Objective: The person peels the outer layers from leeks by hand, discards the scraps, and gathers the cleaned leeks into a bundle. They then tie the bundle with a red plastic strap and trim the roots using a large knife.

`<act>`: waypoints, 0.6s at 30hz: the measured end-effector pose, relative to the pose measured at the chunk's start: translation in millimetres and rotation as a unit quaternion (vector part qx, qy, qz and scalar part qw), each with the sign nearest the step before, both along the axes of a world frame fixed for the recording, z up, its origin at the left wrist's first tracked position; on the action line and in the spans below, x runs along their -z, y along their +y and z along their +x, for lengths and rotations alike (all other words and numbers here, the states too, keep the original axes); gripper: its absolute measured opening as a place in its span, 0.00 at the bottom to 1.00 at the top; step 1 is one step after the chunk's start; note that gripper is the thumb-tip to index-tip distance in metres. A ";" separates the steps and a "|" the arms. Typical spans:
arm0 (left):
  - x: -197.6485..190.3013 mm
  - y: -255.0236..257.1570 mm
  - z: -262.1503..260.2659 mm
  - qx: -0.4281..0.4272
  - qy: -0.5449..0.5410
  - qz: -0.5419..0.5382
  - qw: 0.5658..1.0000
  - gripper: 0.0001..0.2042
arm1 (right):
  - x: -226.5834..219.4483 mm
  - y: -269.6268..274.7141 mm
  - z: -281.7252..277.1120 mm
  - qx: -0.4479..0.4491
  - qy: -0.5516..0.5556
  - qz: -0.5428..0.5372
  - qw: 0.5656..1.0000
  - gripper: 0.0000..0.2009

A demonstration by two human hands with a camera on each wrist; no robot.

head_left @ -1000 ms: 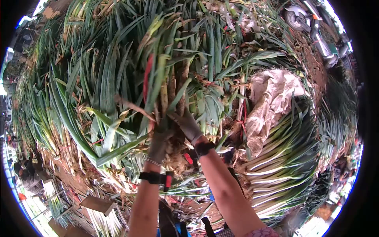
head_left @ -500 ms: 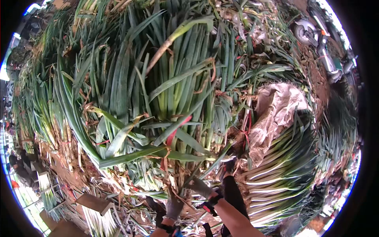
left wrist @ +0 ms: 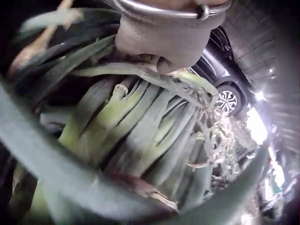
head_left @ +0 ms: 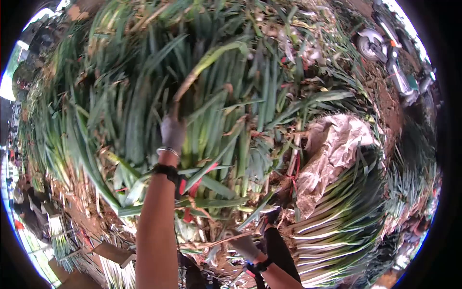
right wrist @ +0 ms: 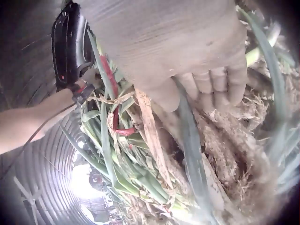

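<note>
Change vs. 0.5 s ago: the leek bundle (head_left: 211, 159) is raised w/ its leaf end tipped away, and the left arm has gone from low at the root end to well up along the leaves. Judgement: grip has been spread along the bundle's length for control, so it is mid-lift or mid-turn, not yet set down.

Landmark = leek bundle, tied w/ a red band (head_left: 195, 185). It sits in front of the big leek heap (head_left: 86, 111) and left of the pale sack (head_left: 332, 144).

Left hand (head_left: 172, 134), gloved: fingers curled round a leaf stalk near the bundle's upper part; wrist view shows the glove pressed on the green sheaths (left wrist: 140, 126).

Right hand (head_left: 245, 246), gloved: at the bundle's root end, below the red band; fingers (right wrist: 220, 86) curled over the roots and dry husk, gripping.
</note>
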State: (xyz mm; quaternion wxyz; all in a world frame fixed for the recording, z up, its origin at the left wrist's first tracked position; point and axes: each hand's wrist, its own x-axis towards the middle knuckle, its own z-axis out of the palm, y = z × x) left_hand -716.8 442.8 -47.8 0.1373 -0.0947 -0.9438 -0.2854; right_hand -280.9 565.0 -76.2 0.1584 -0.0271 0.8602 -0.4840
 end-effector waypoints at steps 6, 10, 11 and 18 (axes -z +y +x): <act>60.9 -8.2 -54.9 -0.122 -0.036 -0.116 0.985 0.18 | -14.1 57.5 3.5 0.130 -0.347 -0.131 0.920 0.20; 56.5 -24.1 -73.0 0.049 -0.101 -0.159 0.981 0.17 | 3.0 106.1 -10.2 0.264 -0.305 -0.140 0.904 0.21; 36.2 -14.3 -67.8 -0.007 -0.174 -0.022 0.985 0.16 | 31.9 106.3 3.7 0.327 -0.258 -0.208 0.885 0.20; -87.7 121.7 -9.0 0.058 0.076 0.007 0.995 0.16 | 74.3 185.5 -15.6 0.413 -0.189 -0.009 0.891 0.22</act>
